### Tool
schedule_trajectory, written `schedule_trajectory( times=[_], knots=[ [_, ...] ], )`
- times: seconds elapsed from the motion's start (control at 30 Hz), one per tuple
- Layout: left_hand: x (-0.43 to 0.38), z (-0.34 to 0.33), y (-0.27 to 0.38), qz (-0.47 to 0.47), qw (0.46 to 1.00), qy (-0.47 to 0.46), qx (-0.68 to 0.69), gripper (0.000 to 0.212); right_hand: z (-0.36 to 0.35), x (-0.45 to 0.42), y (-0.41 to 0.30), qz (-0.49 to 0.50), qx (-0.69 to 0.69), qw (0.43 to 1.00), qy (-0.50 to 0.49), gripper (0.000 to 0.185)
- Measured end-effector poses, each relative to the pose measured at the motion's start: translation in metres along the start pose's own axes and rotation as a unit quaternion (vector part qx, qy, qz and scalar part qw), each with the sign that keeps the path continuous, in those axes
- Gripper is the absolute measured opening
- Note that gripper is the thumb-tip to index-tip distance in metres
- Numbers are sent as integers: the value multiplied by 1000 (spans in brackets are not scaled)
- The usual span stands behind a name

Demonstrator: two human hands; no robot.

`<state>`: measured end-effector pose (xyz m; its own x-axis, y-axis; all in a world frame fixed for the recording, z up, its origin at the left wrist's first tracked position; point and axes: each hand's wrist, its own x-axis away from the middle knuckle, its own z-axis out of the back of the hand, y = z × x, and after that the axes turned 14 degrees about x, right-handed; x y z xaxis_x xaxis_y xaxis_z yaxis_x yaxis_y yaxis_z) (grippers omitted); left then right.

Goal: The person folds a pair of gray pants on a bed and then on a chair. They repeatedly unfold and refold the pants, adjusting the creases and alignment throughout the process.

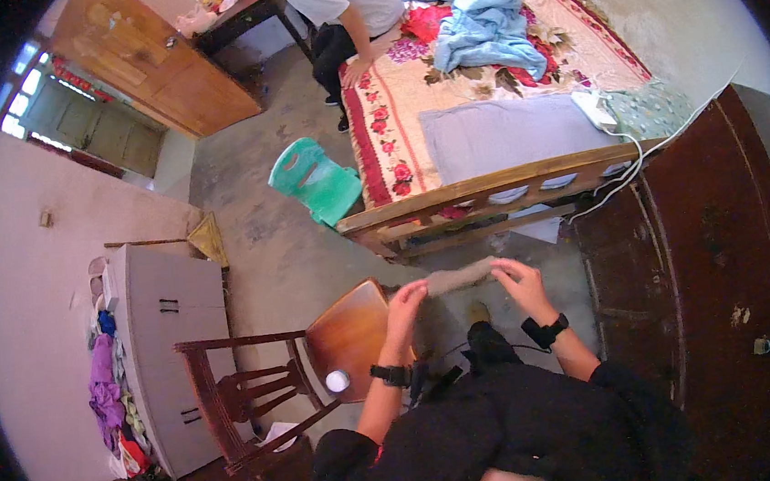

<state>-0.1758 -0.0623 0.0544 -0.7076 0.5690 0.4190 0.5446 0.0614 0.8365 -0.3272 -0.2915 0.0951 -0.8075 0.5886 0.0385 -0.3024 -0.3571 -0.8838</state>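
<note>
A greyish-beige strip of thin, soft-looking material [459, 278] is stretched between my hands, slightly blurred; its exact kind I cannot tell. My left hand [406, 302] pinches one end between thumb and fingers, and my right hand [521, 285] pinches the other. Both wrists wear black bands. Below the strip are the concrete floor and one of my feet. Beside my left forearm stands a wooden chair [351, 319] with a small white round object [337, 381] on its seat.
A wooden bed frame [490, 183] lies ahead, with a blue cloth [483, 22] and white power strip [593, 110] on the bed. A person [344, 3] sits at its far side. A green plastic chair [318, 181], grey cabinet [179, 355] and dark wooden cabinet [721, 232] stand around.
</note>
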Motion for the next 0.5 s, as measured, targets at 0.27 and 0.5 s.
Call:
schedule_trajectory(
  times=[0.27, 0.5],
  knots=[
    [-66, -118, 67, -117, 979, -46, -159, 42, 71, -70, -25, 151, 149, 976, 45, 52],
    [-104, -111, 38, -302, 887, -65, -344, 64, 23, -122, 11, 182, 328, 927, -29, 83]
  ],
)
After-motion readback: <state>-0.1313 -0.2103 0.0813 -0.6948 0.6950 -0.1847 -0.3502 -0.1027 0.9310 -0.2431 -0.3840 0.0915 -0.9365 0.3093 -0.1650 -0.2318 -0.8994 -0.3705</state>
